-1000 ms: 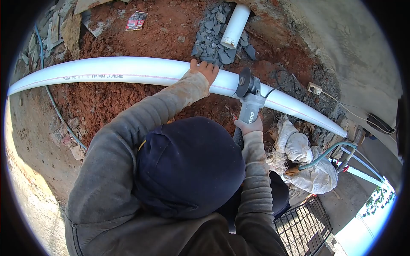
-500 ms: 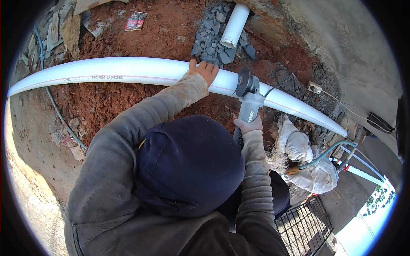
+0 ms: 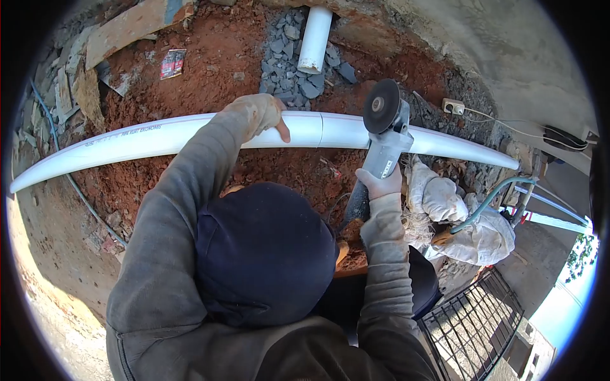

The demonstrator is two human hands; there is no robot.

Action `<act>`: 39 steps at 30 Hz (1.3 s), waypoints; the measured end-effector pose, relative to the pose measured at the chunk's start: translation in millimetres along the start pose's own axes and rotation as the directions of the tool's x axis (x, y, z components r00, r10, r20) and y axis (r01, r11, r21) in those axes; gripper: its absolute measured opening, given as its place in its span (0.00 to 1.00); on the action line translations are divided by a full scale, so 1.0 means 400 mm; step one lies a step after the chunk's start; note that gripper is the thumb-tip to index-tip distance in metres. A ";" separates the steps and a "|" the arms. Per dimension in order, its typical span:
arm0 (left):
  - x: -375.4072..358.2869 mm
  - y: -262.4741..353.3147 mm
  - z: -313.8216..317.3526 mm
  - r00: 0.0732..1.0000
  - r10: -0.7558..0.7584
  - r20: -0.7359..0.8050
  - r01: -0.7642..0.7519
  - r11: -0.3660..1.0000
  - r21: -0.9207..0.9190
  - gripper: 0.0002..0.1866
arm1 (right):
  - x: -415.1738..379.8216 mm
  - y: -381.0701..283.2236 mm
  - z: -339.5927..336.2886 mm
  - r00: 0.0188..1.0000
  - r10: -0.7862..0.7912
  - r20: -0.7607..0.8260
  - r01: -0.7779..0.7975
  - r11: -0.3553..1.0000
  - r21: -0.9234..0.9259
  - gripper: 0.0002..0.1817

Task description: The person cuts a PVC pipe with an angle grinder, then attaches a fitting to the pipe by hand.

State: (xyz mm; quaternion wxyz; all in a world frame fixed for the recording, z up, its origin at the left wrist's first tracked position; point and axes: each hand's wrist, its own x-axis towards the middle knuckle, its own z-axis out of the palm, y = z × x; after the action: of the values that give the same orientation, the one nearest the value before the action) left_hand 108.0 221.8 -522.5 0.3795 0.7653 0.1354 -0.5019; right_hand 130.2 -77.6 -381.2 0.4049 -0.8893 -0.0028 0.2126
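A long white plastic pipe (image 3: 184, 134) with printed lettering lies across the view. My left hand (image 3: 272, 117) is closed over it, wrist bent, fingers on its upper and near side. Just right of that hand, a thin dark line (image 3: 321, 130) runs across the pipe. My right hand (image 3: 382, 183) grips a grey angle grinder (image 3: 385, 154). Its dark disc (image 3: 383, 106) faces up and overlaps the pipe's far edge, to the right of the line. A head in a dark blue cap (image 3: 267, 254) fills the lower middle, between the two grey-sleeved arms.
A shorter white pipe (image 3: 314, 41) sticks out over broken grey stones (image 3: 279, 47) in red soil. At right are a power socket (image 3: 453, 106) with a cable, white sacks (image 3: 480, 235) and a black metal grid (image 3: 473, 324). A blue hose (image 3: 89, 206) passes at left.
The grinder's disc has shifted right along the pipe, uncovering the dark line. My left hand has turned at the wrist, and the pipe's lettering has rolled toward its far side.
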 end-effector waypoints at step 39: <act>-0.181 0.123 0.015 0.945 0.255 -0.206 -0.159 0.906 0.392 0.48 | -0.043 0.009 -0.011 0.995 0.047 0.088 -0.048 0.999 0.014 0.37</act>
State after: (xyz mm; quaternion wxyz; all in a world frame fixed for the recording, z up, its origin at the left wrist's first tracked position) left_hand 99.7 197.0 -438.7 0.2597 0.8906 0.0029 -0.3734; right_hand 115.8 -86.2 -374.9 0.4063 -0.8757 0.0022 0.2609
